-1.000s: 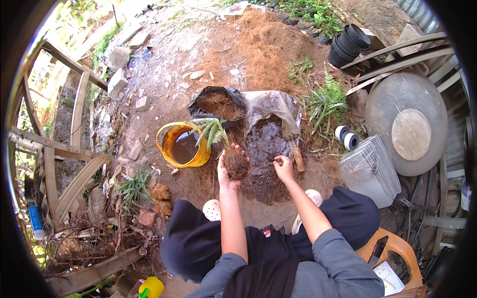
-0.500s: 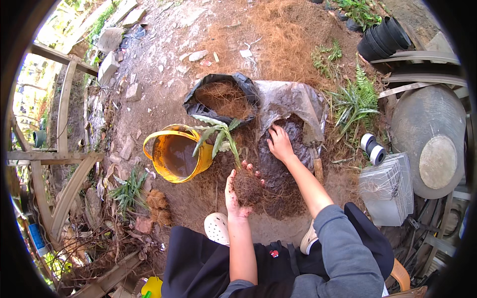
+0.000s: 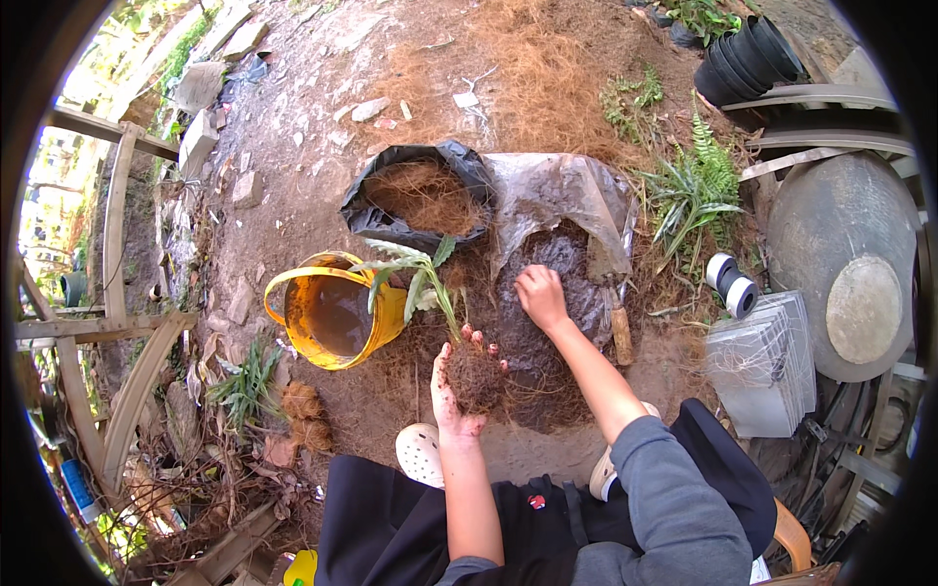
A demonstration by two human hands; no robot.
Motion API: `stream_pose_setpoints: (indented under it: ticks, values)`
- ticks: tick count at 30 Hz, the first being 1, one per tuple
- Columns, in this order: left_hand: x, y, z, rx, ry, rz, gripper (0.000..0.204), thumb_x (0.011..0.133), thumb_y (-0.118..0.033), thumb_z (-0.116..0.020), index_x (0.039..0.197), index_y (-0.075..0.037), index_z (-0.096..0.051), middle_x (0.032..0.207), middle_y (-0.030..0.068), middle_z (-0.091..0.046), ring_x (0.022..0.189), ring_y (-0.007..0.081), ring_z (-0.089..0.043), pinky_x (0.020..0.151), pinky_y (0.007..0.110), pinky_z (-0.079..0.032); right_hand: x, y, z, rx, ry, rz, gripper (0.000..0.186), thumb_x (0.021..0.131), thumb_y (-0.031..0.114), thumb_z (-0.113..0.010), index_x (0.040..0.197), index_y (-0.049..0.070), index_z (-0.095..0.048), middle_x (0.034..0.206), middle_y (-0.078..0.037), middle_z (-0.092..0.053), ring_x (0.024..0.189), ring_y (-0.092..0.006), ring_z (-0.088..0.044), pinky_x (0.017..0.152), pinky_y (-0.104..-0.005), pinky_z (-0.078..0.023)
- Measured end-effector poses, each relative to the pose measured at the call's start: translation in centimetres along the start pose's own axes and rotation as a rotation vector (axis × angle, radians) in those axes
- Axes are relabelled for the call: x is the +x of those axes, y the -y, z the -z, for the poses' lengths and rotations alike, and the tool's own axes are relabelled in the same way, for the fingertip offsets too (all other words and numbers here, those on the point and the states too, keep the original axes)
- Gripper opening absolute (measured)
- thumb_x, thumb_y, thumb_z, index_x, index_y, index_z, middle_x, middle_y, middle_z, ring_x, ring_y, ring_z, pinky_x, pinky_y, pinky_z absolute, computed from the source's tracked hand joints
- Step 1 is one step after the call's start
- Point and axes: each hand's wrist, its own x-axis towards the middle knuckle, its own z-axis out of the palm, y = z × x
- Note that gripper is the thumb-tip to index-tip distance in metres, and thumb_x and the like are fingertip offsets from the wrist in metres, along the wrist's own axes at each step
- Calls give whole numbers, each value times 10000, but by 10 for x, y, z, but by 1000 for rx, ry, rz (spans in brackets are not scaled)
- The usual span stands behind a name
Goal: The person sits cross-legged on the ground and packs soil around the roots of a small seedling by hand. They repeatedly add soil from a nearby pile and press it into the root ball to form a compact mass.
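A leafy green plant (image 3: 422,277) with a brown fibrous root ball (image 3: 475,379) rests in my left hand (image 3: 455,408). My fingers wrap round the ball, and the stems lean up and to the left. Over the dark soil (image 3: 547,340) on the clear plastic bag (image 3: 557,186) is my right hand (image 3: 543,297). Its fingers are curled together, and whatever they hold, if anything, is hidden under them. A trowel with a wooden handle (image 3: 621,335) lies at the soil's right edge.
Left of the plant stands a yellow bucket (image 3: 389,322) of murky water. Behind is a black bag (image 3: 363,223) of brown fibre. Loose plants and fibre balls (image 3: 305,410) lie at left. Wire-tied grey sheets (image 3: 762,376), tape rolls (image 3: 733,286) and black pots (image 3: 747,63) are at right.
My right hand has drawn back from the bag's mouth, and its fingers have curled in. The left hand still holds the plant. The whole view has shifted slightly.
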Motion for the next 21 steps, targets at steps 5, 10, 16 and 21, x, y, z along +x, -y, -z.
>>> stream_pose_setpoints:
  ticks: [5,10,16,21]
  values:
    - [0,-2,1,-11,-6,-8,357,934,-351,-462,1198,-125,-546,1084,21,-595,988,238,-562,860,441,-476,14,-34,20,0,-119,-91,434,821,92,-599,1245,65,-512,1312,-160,-454,1237,-326,-424,1023,-453,-338]
    - [1,0,1,9,-7,-14,352,936,-347,-458,1194,-124,-549,1077,22,-598,983,235,-564,853,441,-479,35,-38,5,28,18,13,422,863,82,-536,1272,1,-472,1313,-184,-449,1240,-359,-411,1048,-447,-336]
    - [3,0,4,5,-13,-15,347,937,-342,-458,1186,-119,-551,1076,21,-599,971,236,-567,847,444,-482,-10,-27,17,135,180,148,310,844,117,-596,1127,-6,-567,1169,-148,-551,1133,-324,-501,972,-430,-393]
    - [3,-3,9,14,42,-12,371,954,-328,-411,1244,-122,-516,1133,9,-582,1031,212,-547,888,430,-462,-17,-37,36,-57,-68,42,316,858,221,-594,1114,37,-572,1179,-139,-528,1218,-289,-427,1035,-498,-304]
